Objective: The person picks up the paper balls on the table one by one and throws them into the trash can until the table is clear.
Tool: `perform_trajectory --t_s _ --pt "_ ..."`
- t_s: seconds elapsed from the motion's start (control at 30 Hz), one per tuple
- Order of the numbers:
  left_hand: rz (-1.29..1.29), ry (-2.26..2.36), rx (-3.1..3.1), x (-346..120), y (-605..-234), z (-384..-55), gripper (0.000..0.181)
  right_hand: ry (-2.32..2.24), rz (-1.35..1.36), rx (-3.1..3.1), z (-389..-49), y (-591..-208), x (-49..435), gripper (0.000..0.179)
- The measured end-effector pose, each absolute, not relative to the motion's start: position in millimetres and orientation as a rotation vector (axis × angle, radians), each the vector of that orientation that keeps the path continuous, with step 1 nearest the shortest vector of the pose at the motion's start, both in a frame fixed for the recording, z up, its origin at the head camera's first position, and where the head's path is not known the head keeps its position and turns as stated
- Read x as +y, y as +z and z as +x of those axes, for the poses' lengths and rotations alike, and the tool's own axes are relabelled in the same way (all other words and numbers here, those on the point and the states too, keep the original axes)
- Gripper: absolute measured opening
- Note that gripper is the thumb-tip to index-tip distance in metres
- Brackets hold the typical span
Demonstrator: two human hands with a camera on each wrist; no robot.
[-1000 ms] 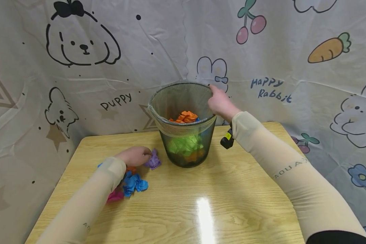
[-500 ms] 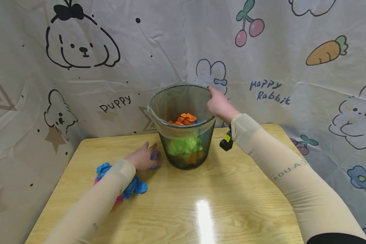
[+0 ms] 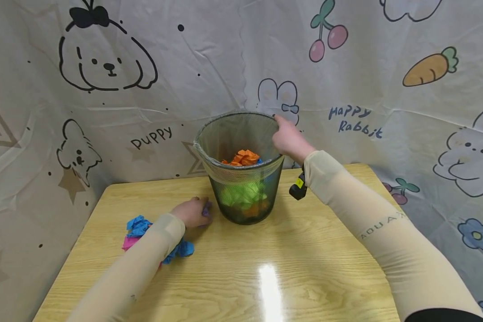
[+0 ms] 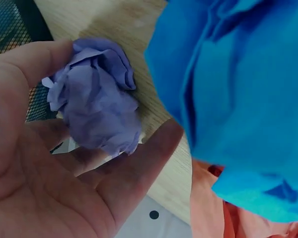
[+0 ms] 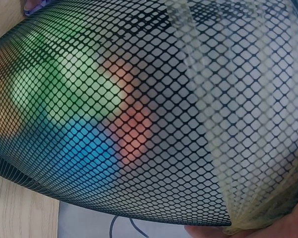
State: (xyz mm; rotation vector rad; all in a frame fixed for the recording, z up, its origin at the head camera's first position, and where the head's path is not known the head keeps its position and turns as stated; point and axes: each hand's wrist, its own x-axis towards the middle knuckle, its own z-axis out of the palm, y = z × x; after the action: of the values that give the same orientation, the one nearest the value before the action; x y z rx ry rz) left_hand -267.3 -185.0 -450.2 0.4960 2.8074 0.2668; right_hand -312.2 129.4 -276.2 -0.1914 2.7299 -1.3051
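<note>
My left hand (image 3: 190, 213) is low over the table beside the bin, its fingers and thumb curled round a crumpled purple paper ball (image 4: 99, 99). In the left wrist view the thumb touches the ball's top side and the other fingers curve beneath it. My right hand (image 3: 290, 137) grips the right rim of a dark mesh wastebasket (image 3: 217, 176), which stands upright with a thin clear liner folded over its edge. Inside lie crumpled orange paper (image 3: 246, 157), green paper (image 3: 243, 192) and some blue paper (image 5: 87, 151).
Left of the bin, partly behind my left forearm, lie crumpled blue paper (image 3: 138, 226), pink paper (image 3: 130, 242) and orange paper (image 4: 207, 198). The wooden table (image 3: 326, 250) backs onto a printed cloth (image 3: 209, 53).
My left hand first reached the purple ball, spread its fingers over it, then curled them round it, shifting slightly right. The right hand has stayed on the rim.
</note>
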Motion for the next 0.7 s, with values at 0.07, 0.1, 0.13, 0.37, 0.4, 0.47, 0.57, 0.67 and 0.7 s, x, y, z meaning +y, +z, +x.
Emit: perform_trajectory --t_s 0.07,0.1,0.13,0.37,0.4,0.47,0.57,0.67,0.7 --pt "0.517 0.265 2.826 -185 -451 -266 0.059 -1.294 -0.185 2.736 -312 -276 129 0.079" --pt "0.532 0.269 2.834 -186 -451 -266 0.047 -1.289 -0.182 2.737 -312 -275 129 0.079" --pt "0.542 0.271 2.838 -186 -450 -266 0.036 -1.287 -0.179 2.737 -312 -275 129 0.079" --pt "0.611 0.284 2.834 -188 -442 -263 0.016 -1.282 -0.169 2.732 -311 -275 129 0.077" --pt "0.603 0.295 2.829 -188 -440 -263 0.020 -1.285 -0.170 2.732 -311 -275 129 0.077" --pt "0.585 0.316 2.823 -190 -437 -262 0.028 -1.289 -0.174 2.733 -311 -275 129 0.076" --pt "0.555 0.355 2.823 -196 -430 -262 0.033 -1.301 -0.179 2.731 -311 -276 129 0.076" --pt "0.545 0.413 2.821 -203 -420 -262 0.031 -1.305 -0.183 2.735 -311 -276 129 0.076" --pt "0.542 0.431 2.822 -205 -415 -261 0.031 -1.305 -0.183 2.738 -311 -276 129 0.077"
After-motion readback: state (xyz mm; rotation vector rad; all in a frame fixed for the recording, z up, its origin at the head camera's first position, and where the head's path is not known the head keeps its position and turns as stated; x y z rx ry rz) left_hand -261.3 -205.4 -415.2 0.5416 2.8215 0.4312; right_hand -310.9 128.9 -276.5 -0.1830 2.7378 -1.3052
